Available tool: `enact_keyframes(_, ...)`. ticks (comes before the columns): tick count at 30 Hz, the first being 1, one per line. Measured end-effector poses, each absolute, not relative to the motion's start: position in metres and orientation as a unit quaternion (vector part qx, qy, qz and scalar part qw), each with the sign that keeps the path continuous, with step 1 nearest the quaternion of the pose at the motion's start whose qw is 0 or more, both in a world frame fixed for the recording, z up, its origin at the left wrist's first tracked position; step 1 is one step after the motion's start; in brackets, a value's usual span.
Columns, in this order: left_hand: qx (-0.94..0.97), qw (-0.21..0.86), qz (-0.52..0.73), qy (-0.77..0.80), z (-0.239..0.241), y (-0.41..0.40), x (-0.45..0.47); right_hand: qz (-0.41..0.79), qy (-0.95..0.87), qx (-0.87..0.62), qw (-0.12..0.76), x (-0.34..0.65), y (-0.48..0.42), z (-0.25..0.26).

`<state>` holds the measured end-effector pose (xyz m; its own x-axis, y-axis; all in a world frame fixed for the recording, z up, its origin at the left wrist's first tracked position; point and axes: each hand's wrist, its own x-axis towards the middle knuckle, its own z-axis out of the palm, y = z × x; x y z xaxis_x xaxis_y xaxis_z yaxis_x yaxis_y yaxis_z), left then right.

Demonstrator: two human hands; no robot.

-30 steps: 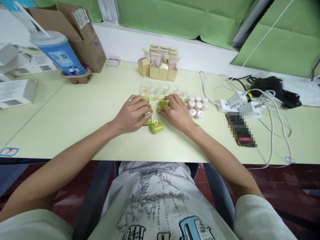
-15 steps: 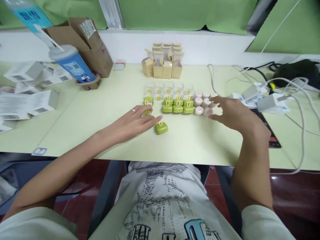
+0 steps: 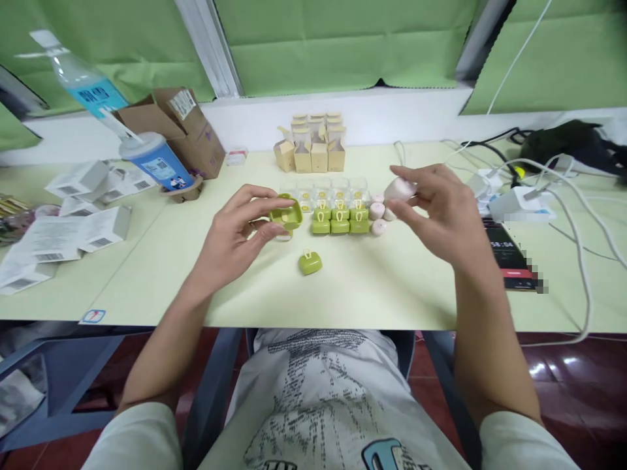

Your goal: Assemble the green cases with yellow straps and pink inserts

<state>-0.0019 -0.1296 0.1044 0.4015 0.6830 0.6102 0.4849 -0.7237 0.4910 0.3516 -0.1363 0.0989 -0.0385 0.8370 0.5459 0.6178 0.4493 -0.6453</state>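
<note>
My left hand (image 3: 240, 238) pinches a small green case (image 3: 287, 213) by its edge, its hollow inner side showing. Between the thumb and fingers of my right hand (image 3: 438, 205) is a pale pink rounded piece (image 3: 400, 189), lifted off the table. Several closed green cases (image 3: 339, 226) with cream loops stand in two rows at the middle. Beside them are more pink rounded pieces (image 3: 377, 211), partly hidden by my right hand. One green case (image 3: 310, 263) sits alone nearer to me. Clear plastic cups (image 3: 341, 188) with yellow marks line up behind the green rows.
Open cream cartons (image 3: 319, 158) stand at the back. To the left are white boxes (image 3: 46, 235), a brown cardboard box (image 3: 208, 147), a blue cup (image 3: 164, 163) and a bottle (image 3: 93, 88). A phone (image 3: 512, 258), power strips and white cables (image 3: 582, 261) occupy the right.
My left hand has raised a green case off the table and its hollow side now shows. My right hand has picked up a pink rounded piece from the group. The head view has tilted upward.
</note>
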Motion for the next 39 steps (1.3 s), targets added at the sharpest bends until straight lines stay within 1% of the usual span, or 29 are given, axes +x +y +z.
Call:
enact_keyframes(2,0.832,0.128,0.436,0.319,0.105,-0.128,0.016,0.208,-0.705,-0.421,0.531,0.334,-0.146,0.101)
enact_keyframes(4,0.839,0.118,0.443,0.295,0.104,-0.129,0.030,0.282,-0.698,-0.360,0.552,0.317,-0.154,0.102)
enact_keyframes(8,0.821,0.144,0.473,0.284,0.098,-0.140,0.045,0.343,-0.690,-0.299,0.562,0.297,-0.163,0.102)
enact_keyframes(9,0.818,0.137,0.482,0.282,0.097,-0.142,0.046,0.357,-0.681,-0.293,0.568,0.294,-0.163,0.101)
enact_keyframes(12,0.824,0.060,0.493,0.272,0.097,-0.144,0.048,0.393,-0.653,-0.295,0.577,0.289,-0.163,0.099)
enact_keyframes(13,0.826,0.038,0.493,0.271,0.097,-0.144,0.048,0.397,-0.649,-0.301,0.575,0.288,-0.162,0.098)
enact_keyframes(15,0.823,0.025,0.497,0.275,0.097,-0.142,0.049,0.396,-0.654,-0.310,0.565,0.288,-0.162,0.096)
enact_keyframes(19,0.815,0.067,0.507,0.272,0.096,-0.139,0.049,0.371,-0.691,-0.317,0.532,0.289,-0.161,0.095)
enact_keyframes(22,0.819,0.078,0.504,0.264,0.095,-0.138,0.048,0.351,-0.703,-0.334,0.521,0.291,-0.160,0.094)
enact_keyframes(30,0.806,0.076,0.523,0.268,0.095,-0.136,0.048,0.356,-0.671,-0.339,0.555,0.283,-0.163,0.095)
enact_keyframes(34,0.812,0.037,0.529,0.243,0.095,-0.133,0.049,0.345,-0.682,-0.338,0.549,0.283,-0.162,0.095)
enact_keyframes(39,0.816,0.016,0.500,0.290,0.098,-0.139,0.050,0.329,-0.690,-0.330,0.554,0.284,-0.160,0.092)
